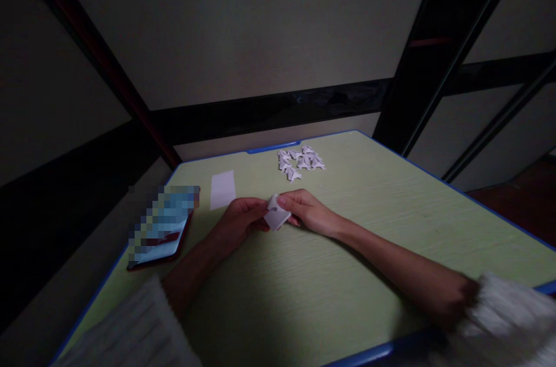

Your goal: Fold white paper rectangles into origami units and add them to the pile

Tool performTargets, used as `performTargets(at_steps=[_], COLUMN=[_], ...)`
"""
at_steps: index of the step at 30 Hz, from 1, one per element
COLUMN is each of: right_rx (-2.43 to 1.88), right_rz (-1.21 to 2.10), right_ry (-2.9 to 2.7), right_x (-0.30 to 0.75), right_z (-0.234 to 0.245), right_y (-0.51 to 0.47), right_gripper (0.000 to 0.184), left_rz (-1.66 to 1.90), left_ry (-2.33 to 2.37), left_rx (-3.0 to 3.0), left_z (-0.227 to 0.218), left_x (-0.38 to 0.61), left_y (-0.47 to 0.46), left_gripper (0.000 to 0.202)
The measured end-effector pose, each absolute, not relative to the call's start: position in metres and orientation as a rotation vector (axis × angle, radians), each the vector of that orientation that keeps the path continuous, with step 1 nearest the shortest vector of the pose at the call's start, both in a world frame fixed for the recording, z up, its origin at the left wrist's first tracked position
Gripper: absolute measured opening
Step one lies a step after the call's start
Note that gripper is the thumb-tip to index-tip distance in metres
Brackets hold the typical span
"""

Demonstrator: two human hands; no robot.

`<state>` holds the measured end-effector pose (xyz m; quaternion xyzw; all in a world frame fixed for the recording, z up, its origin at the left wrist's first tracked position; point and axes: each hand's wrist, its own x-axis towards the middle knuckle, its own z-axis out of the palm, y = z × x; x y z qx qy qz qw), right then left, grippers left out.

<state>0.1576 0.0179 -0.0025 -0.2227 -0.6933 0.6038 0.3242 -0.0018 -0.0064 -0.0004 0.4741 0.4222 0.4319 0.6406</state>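
A small folded piece of white paper [277, 219] is held between both hands over the middle of the table. My left hand [243, 216] pinches its left side, thumb on top. On the right side my right hand [306, 209] grips it, the thumb pressing near a raised fold. The fingers beneath the paper are partly hidden. Beyond my hands, several folded white paper figures [293, 173] stand grouped together. A flat sheet of white paper [223, 188] lies behind my left hand.
A light green table [391, 205] with a blue edge carries everything. At its left side lies a tablet-like device [165, 234] in a dark red case, its screen partly pixelated. Pale panels [260, 25] with dark frames rise behind the table.
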Motion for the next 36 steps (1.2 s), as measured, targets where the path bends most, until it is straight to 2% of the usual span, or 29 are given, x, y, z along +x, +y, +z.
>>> performTargets(at_steps=[5,10,13,25,32,36], right_rx=[-0.566,-0.544,-0.520,-0.575,-0.683,-0.698], right_rz=[1.660,1.730,1.776,1.604,1.397,1.409], right_ry=[-1.801,-1.742,-1.735,-1.899,-1.729,-1.725], right_x=[0.158,0.159,0.160,0.159,0.156,0.156], right_z=[0.000,0.006,0.007,0.006,0.004,0.006], right_y=[0.019,0.019,0.018,0.016,0.016,0.016], right_gripper=[0.038,0.018,0.013,0.012,0.007,0.009], left_rz=[0.975,0.893,0.866,0.828,1.018,1.137], left_ry=[0.974,0.984,0.977,1.100,1.288,1.361], left_rx=[1.096,1.113,1.123,1.276,1.323,1.344], left_z=[-0.002,-0.002,0.000,-0.002,0.005,0.010], left_x=[-0.004,-0.006,-0.006,-0.005,0.003,0.007], left_y=[-0.006,-0.006,-0.006,-0.005,-0.007,-0.009], left_gripper=[0.022,0.022,0.022,0.021,0.015,0.012])
